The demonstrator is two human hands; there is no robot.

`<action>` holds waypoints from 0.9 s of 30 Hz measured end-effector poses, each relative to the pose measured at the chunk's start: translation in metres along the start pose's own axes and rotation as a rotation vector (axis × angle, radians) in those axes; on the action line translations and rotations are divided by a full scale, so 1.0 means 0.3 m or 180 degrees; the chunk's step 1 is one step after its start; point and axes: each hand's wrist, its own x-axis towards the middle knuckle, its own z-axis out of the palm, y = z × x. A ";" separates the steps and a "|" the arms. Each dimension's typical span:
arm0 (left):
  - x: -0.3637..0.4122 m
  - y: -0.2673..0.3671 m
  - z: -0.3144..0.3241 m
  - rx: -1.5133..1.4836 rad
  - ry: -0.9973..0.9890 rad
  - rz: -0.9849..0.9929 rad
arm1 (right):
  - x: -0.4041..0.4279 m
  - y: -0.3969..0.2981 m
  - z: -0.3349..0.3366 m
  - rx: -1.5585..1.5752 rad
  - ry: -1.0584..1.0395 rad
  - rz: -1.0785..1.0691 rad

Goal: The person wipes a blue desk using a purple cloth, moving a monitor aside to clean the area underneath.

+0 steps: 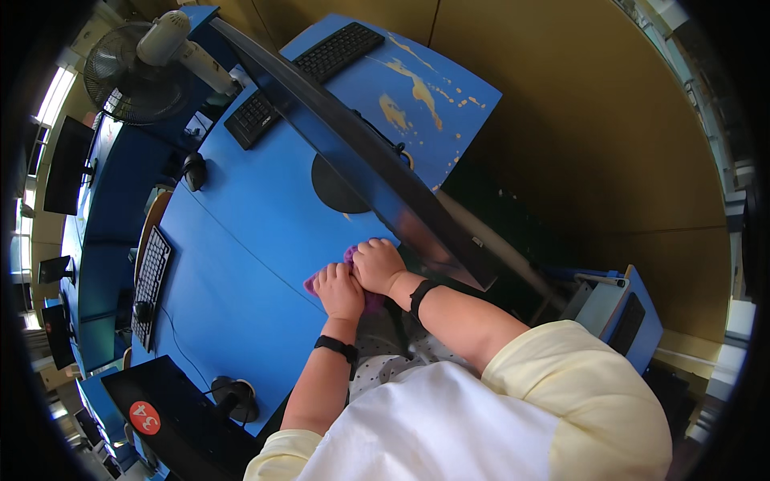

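A bunched purple cloth [373, 303] is gripped between my two hands at the front edge of the blue desk [258, 210]. My left hand [338, 291] has its fingers curled over the cloth's left end, and a bit of it sticks out past the fingers. Close against it, my right hand [379, 264] is closed on the other part, where purple shows beside the knuckles. Much of the cloth is hidden under my fingers. Just beyond my right hand rises a black monitor [361, 156], seen nearly edge-on, with its round base [337, 186] on the desk.
Black keyboards [340, 51] [153, 282] and a mouse [194, 171] lie on the desk, with a thin cable across it. Pale stains [421, 93] mark its far right end. A fan [135, 72] stands at upper left. Another monitor [174, 415] is at lower left; a brown partition [601, 120] stands right.
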 end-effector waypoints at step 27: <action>-0.015 -0.034 -0.022 -0.0174 -0.0091 0.0154 | 0.011 -0.046 -0.016 -0.0032 -0.0699 0.0447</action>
